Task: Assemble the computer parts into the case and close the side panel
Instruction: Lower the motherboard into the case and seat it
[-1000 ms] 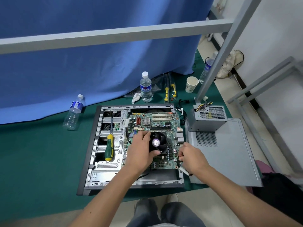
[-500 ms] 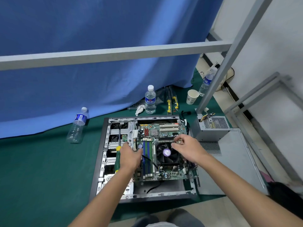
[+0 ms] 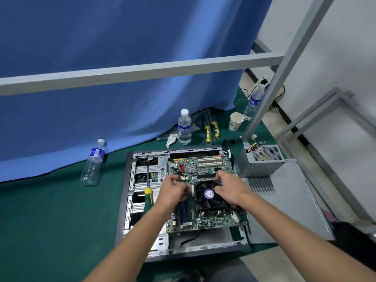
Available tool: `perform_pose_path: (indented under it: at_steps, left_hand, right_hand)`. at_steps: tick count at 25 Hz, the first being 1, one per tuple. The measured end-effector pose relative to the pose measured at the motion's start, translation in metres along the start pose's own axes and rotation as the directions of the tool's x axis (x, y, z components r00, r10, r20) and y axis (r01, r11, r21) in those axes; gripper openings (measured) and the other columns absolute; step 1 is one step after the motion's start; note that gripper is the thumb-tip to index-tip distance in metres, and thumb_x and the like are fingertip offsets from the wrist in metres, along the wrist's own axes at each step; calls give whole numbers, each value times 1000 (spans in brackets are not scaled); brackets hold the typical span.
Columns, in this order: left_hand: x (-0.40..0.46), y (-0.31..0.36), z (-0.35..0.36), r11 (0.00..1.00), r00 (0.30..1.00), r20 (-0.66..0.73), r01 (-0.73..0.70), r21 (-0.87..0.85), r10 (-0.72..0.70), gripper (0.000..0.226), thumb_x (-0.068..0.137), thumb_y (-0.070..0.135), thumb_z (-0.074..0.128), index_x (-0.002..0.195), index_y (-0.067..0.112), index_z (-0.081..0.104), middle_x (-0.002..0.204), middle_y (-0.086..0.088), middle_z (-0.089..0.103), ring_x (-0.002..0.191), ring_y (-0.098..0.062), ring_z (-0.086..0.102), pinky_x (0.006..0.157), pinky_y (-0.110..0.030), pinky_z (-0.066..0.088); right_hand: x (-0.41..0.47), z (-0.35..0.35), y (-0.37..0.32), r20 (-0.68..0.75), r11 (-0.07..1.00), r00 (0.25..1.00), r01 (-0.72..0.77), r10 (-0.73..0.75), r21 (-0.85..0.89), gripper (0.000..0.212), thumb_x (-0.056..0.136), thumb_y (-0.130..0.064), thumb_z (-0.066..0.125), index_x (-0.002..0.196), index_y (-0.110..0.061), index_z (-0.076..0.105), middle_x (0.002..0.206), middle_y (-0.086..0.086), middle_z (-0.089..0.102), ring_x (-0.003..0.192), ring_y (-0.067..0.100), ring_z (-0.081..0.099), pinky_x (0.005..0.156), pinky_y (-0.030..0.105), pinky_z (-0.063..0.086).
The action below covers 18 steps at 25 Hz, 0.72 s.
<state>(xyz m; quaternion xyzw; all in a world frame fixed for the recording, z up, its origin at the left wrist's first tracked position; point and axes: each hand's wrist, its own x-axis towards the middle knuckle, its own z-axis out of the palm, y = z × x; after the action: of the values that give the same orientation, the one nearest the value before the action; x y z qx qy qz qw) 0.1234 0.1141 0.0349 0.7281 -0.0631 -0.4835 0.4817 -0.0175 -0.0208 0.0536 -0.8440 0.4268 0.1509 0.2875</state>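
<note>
Hands meet over the green motherboard (image 3: 203, 169) lying inside the open grey metal computer case (image 3: 126, 200): left hand (image 3: 173, 190) curled at the board's middle, right hand (image 3: 230, 188) curled round the black cooler fan (image 3: 207, 195). What the left fingers grip cannot be told. Half a second ago the left hand was at the green-handled screwdriver (image 3: 148, 198), which now lies free on the drive bay.

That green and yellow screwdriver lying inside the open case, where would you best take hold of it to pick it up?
Grip the screwdriver by its thick green and yellow handle, coming from above. It lies flat on the metal drive bay of the case, handle toward the person and thin shaft pointing away. The left hand is nearest, just right of the handle.
</note>
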Motion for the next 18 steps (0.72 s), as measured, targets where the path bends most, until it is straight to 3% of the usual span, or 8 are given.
perform_pose_path:
  at_steps: [2, 7, 10, 13, 16, 18]
  left_hand:
    - [-7, 4, 10, 999, 998, 52, 27, 43, -30, 13, 96, 10, 57, 107, 15, 52, 97, -6, 68, 85, -16, 64, 67, -27, 51]
    - [-11, 6, 20, 953, 994, 101, 8, 303, -40, 17, 91, 14, 64, 103, 12, 51, 101, -10, 63, 95, -24, 64, 82, -39, 55]
    - [-11, 8, 20, 919, 995, 93, -75, 387, 42, 12, 87, 10, 63, 91, 12, 52, 83, -9, 60, 75, -25, 60, 70, -36, 50]
    - [-14, 9, 26, 948, 991, 100, -115, 297, 89, 12, 86, 11, 63, 86, 14, 52, 76, -6, 53, 67, -21, 50, 64, -33, 44]
    - [-12, 2, 32, 964, 989, 137, -92, 250, 59, 14, 87, 8, 63, 95, 12, 52, 78, -5, 56, 66, -18, 52, 63, -31, 44]
    - [-9, -6, 33, 926, 992, 86, -118, 360, 93, 36, 89, 14, 68, 115, 15, 43, 83, 2, 59, 68, -11, 57, 57, -21, 44]
  right_hand:
    - [3, -2, 2, 27, 999, 999, 29, -30, 18, 33, 92, -18, 54, 125, -18, 49, 79, -4, 61, 57, 10, 54, 52, 24, 41]
    - [5, -7, 8, 53, 991, 994, 91, -96, 94, 22, 90, -14, 58, 112, -18, 52, 63, -3, 53, 50, 12, 44, 50, 27, 39]
    - [2, -22, 7, 74, 980, 985, 143, -154, 141, 18, 91, -16, 58, 107, -20, 52, 63, -1, 51, 51, 12, 43, 51, 31, 38]
    - [0, -47, 2, 81, 982, 980, 179, -183, 58, 15, 90, -21, 58, 102, -20, 51, 63, -3, 54, 48, 12, 44, 46, 25, 33]
    - [0, -56, -8, 93, 984, 981, 176, -172, -30, 14, 88, -22, 60, 95, -20, 48, 70, -3, 56, 54, 12, 48, 48, 27, 35]
    - [2, -48, -16, 103, 982, 983, 163, -153, -98, 14, 90, -22, 59, 99, -18, 48, 74, 1, 58, 58, 15, 52, 52, 32, 40]
